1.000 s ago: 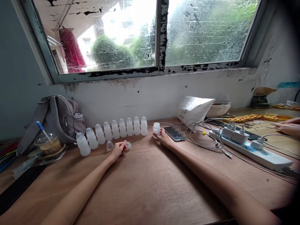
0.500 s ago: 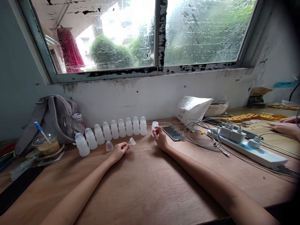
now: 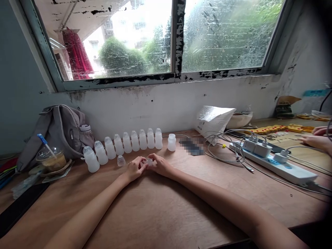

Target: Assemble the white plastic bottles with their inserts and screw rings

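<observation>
Both my hands meet over the table around a small clear bottle nipple piece (image 3: 148, 161). My left hand (image 3: 135, 168) grips its left side between thumb and fingers. My right hand (image 3: 161, 166) closes on it from the right, its fingers curled against the piece. Behind my right hand stands an uncapped frosted baby bottle (image 3: 171, 142), upright and apart from both hands. A clear domed cap (image 3: 120, 160) rests on the table just left of my left hand. Several capped baby bottles (image 3: 134, 141) form a curved row behind.
A phone (image 3: 192, 147), blurred over, lies right of the uncapped bottle. Cables and a white power strip (image 3: 275, 164) spread across the right. On the left are a drink cup (image 3: 52, 160) and a grey backpack (image 3: 61, 131). Another person's hand (image 3: 317, 140) shows at the far right.
My right hand has left the uncapped bottle and moved left and nearer to the nipple piece. Both hands now hold that piece, which was lying tilted beside my left fingers.
</observation>
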Demonstrator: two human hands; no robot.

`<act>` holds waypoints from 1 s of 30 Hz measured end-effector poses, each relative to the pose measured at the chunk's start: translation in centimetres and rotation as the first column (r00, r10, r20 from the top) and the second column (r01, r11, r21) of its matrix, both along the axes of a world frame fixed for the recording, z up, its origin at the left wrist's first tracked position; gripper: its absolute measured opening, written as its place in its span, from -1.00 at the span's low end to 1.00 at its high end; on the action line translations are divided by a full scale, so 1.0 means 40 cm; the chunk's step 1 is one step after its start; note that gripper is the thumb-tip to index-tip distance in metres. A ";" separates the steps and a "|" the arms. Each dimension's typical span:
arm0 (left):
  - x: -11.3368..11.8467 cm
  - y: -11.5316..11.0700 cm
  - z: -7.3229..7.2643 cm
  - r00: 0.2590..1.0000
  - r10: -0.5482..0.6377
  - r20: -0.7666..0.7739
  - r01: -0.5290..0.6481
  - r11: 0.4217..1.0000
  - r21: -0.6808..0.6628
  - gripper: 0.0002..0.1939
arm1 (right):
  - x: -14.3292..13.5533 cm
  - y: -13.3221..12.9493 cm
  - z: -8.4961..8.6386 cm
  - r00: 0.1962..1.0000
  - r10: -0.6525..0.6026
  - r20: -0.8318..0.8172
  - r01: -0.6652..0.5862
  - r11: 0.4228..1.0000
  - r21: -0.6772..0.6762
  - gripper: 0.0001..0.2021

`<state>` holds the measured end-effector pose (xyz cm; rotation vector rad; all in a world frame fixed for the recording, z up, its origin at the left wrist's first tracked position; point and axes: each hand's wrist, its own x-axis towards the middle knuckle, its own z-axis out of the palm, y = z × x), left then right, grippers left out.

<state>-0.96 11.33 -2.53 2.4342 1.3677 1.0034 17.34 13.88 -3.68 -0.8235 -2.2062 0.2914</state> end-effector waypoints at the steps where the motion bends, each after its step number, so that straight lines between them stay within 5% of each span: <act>1: 0.001 -0.003 -0.001 0.999 -0.002 -0.047 0.002 1.000 0.014 -0.77 | 0.001 -0.002 -0.001 1.000 0.003 0.027 -0.004 1.000 0.027 -0.63; 15: 0.010 -0.005 -0.008 0.972 -0.002 -0.235 0.037 0.989 0.145 -0.82 | -0.007 -0.010 0.001 0.989 -0.036 0.144 0.018 0.992 0.125 -0.63; 30: 0.013 0.000 -0.009 0.981 0.026 -0.193 0.003 0.989 0.151 -0.83 | -0.010 -0.017 0.002 0.965 -0.115 0.235 0.088 0.989 0.120 -0.60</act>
